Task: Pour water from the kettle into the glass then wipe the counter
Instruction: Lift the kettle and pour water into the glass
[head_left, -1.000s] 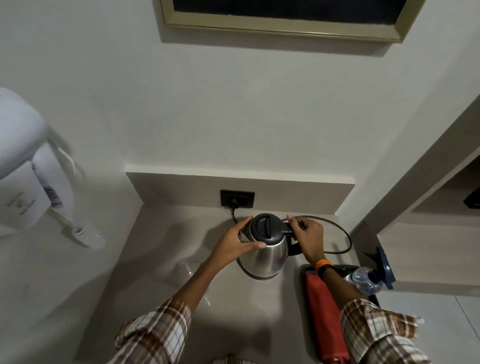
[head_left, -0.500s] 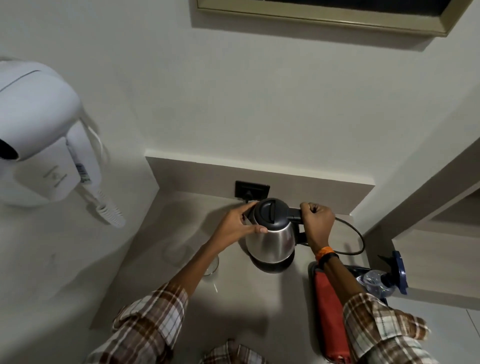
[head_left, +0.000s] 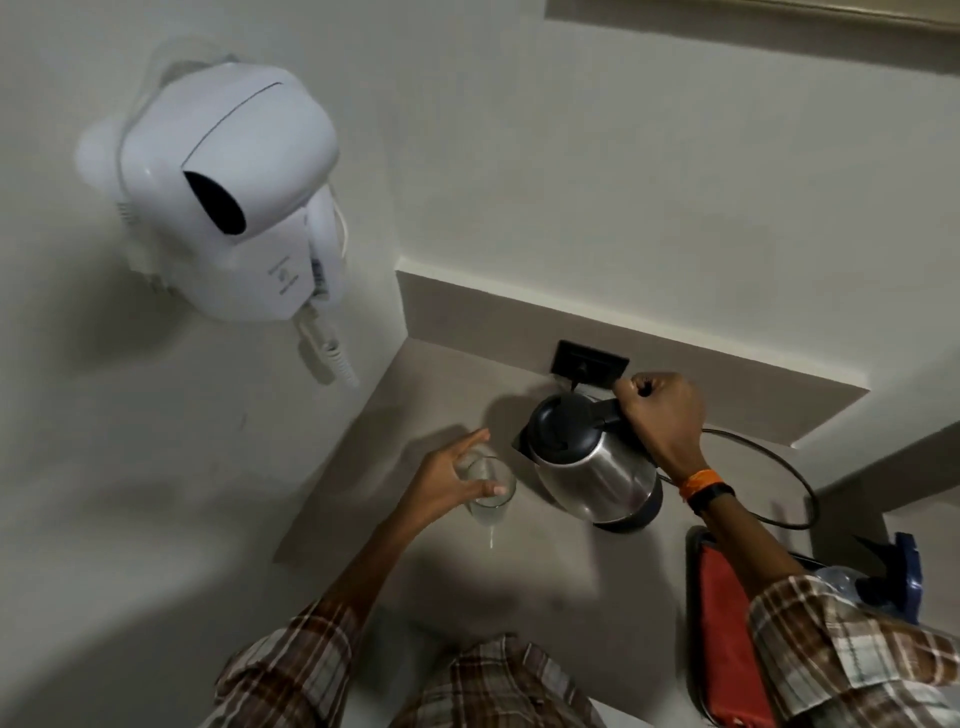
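A steel kettle (head_left: 597, 478) with a black lid stands tilted toward the left on the grey counter (head_left: 519, 582). My right hand (head_left: 660, 410) is closed on its black handle. Just left of the kettle stands a clear glass (head_left: 491, 506). My left hand (head_left: 447, 478) curls around the glass near its rim, thumb on the near side and fingers on the far side. A red cloth (head_left: 727, 613) lies folded in a dark tray (head_left: 693, 571) at the right, partly hidden by my right sleeve.
A white wall-mounted hair dryer (head_left: 234, 197) juts out from the left wall above the counter. The black socket (head_left: 589, 364) sits behind the kettle, and its cord (head_left: 779, 467) loops to the right. A blue-capped spray bottle (head_left: 883, 577) lies beside the tray.
My left hand has left the kettle's lid and come down onto the glass. The kettle now tilts left in my right hand. The view has swung left.
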